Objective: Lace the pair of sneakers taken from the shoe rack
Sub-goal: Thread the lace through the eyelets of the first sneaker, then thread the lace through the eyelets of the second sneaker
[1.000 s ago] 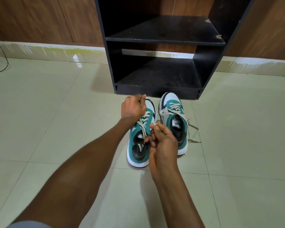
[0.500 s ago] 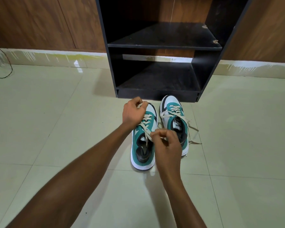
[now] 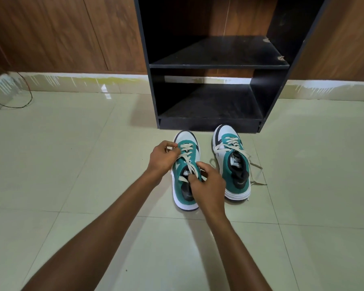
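Two teal, white and black sneakers stand side by side on the floor, toes toward the rack. Over the left sneaker (image 3: 182,192) my left hand (image 3: 163,158) pinches a cream lace end at the shoe's left edge, beside the lower eyelets. My right hand (image 3: 208,186) grips the other lace strand (image 3: 190,166) above the tongue, fingers curled round it. The right sneaker (image 3: 232,164) sits untouched, its loose lace ends (image 3: 257,172) trailing onto the tile on its right side.
A black open shoe rack (image 3: 219,66) stands directly behind the sneakers, both shelves bare. Wood panelling backs the wall. A thin dark cable (image 3: 27,97) loops on the floor at far left. Pale glossy tiles (image 3: 72,164) stretch all around.
My right hand has moved down and toward me along the left sneaker, drawing the lace over the tongue. My left hand stays at the shoe's left edge. The camera has tilted up slightly.
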